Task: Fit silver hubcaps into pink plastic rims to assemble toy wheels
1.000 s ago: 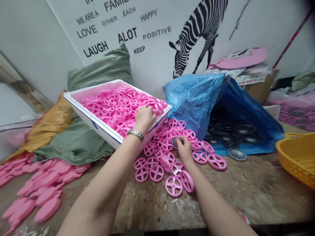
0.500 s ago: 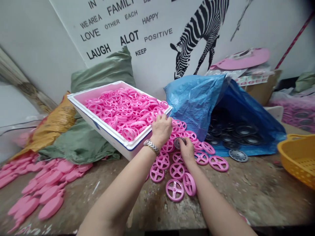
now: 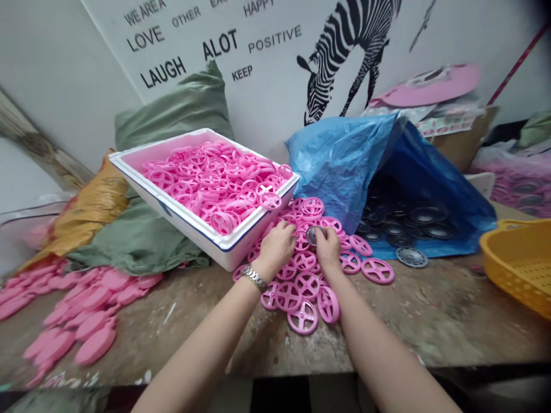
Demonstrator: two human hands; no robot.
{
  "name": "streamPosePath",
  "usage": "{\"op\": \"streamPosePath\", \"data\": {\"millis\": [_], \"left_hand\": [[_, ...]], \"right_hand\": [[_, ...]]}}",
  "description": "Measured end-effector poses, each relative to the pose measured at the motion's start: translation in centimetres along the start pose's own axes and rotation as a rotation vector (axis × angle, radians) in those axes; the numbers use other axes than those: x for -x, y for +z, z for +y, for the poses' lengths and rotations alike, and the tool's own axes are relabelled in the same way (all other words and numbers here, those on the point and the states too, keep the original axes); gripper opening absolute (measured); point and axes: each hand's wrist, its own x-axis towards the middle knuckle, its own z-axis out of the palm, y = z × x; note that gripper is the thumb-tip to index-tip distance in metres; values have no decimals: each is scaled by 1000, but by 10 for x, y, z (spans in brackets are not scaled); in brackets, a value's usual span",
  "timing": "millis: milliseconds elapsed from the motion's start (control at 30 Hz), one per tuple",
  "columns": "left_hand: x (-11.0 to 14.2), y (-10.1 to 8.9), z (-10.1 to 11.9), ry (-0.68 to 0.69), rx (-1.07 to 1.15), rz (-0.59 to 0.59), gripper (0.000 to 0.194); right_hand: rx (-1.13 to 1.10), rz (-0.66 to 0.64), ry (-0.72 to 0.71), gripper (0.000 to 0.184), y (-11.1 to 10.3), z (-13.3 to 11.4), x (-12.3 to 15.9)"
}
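Note:
My right hand [image 3: 329, 248] pinches a dark grey disc [image 3: 313, 236], shaped like a small wheel hub, above a heap of pink spoked plastic wheels [image 3: 305, 261] on the table. Just to its left, my left hand [image 3: 278, 245], with a metal watch on the wrist, reaches into the same heap. Its fingers are curled, and whatever they hold is hidden. Behind them stands a tilted white foam box [image 3: 228, 245] filled with more pink wheels. One pink wheel [image 3: 271, 201] hangs over the box's near right edge.
A blue bag [image 3: 340, 166] lies open at the right with dark discs [image 3: 424, 213] inside; one grey disc [image 3: 412, 257] rests before it. A yellow basket [image 3: 512, 252] stands far right. Flat pink pieces [image 3: 97, 344] and a green sack [image 3: 142, 229] are at the left.
My left hand has come down from the box's edge onto the heap of wheels. The right hand still holds the grey disc. The view has tilted slightly downward.

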Motion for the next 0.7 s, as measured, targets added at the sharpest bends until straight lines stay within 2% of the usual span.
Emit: {"op": "streamPosePath", "data": {"millis": [133,233,333,500,633,700], "left_hand": [[57,9,19,4,214,30,45],[102,24,42,40,331,-40,71],[129,41,61,72,353,-69,78],[134,57,71,33,346,-5,67],[131,61,69,39,319,37,39],[129,63,69,13,271,54,33]], "right_hand": [[0,-15,-17,24,-2,0,-3],[-11,-39,-30,25,-2,-2,-3],[-30,-76,-49,25,0,-5,0],[-62,-163,-82,27,0,-13,4],[-59,-211,-87,31,-5,-20,1],[-38,-247,-94,32,-12,-24,1]]}}
